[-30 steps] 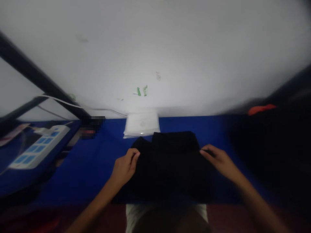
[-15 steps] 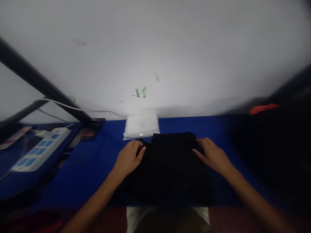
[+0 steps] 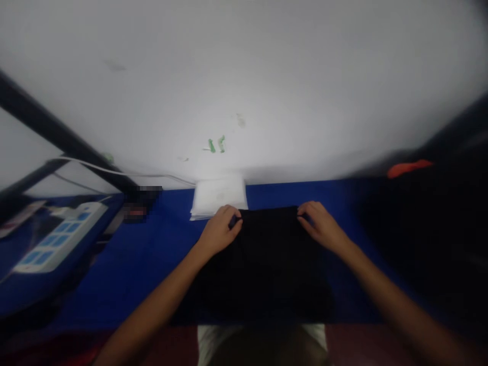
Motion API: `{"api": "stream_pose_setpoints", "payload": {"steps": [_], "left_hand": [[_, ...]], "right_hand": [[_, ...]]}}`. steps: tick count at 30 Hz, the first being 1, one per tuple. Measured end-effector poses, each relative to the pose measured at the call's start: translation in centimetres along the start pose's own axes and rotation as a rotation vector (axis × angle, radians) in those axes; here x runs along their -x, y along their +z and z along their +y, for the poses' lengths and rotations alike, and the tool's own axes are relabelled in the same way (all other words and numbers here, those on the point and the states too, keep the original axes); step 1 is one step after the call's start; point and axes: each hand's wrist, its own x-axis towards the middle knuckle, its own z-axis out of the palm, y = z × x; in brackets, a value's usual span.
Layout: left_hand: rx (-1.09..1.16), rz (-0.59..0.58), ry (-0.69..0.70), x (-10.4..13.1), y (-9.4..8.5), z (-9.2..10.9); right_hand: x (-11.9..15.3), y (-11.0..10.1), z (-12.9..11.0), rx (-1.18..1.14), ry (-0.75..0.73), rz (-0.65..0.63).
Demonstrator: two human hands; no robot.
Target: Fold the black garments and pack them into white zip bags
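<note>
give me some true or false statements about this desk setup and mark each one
1. The left hand and right hand are at the far corners of the black cloth. True.
2. The white stack lies on top of the black cloth. False: it lies beyond it, by the wall.
3. A power strip lies left of both hands. True.
4. The covering under the cloth is yellow. False: it is a blue covering.

Wall: white, with green and faint grey marks low at centre; brightest mid-surface, dimmer towards the edges. Worktop: blue surface, meeting the wall. Dark frame bars slope at left. Floor: dull red, in shadow.
</note>
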Motion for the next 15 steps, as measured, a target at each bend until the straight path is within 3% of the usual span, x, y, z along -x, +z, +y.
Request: {"api": "stream_pose_setpoints", "payload": {"steps": [3,6,11,13,15], "left_hand": [[0.143,0.017,0.111,1.7,-1.3,0.8],[0.163,-0.095,0.223,3.9,-2.1,1.7],[0.08,-0.309,0.268,6.7,-2.0,2.8],[0.071,-0.305,0.234,7.6,-1.9,2.8],[0.045,-0.229,0.171,8.5,-1.9,2.4]], "right_hand": [[1.6,-1.6,-0.4,-0.225,-0.02,-0.006],[3.5,-3.2,-1.2,-0.34,-0.093,-0.103],[5.4,-4.0,-3.6,-0.192,-0.157,-0.36],[5.5,-3.8,-4.3,-0.112,-0.136,-0.419],[5.3,-3.5,-4.7,-0.065,-0.119,-0.437]]}}
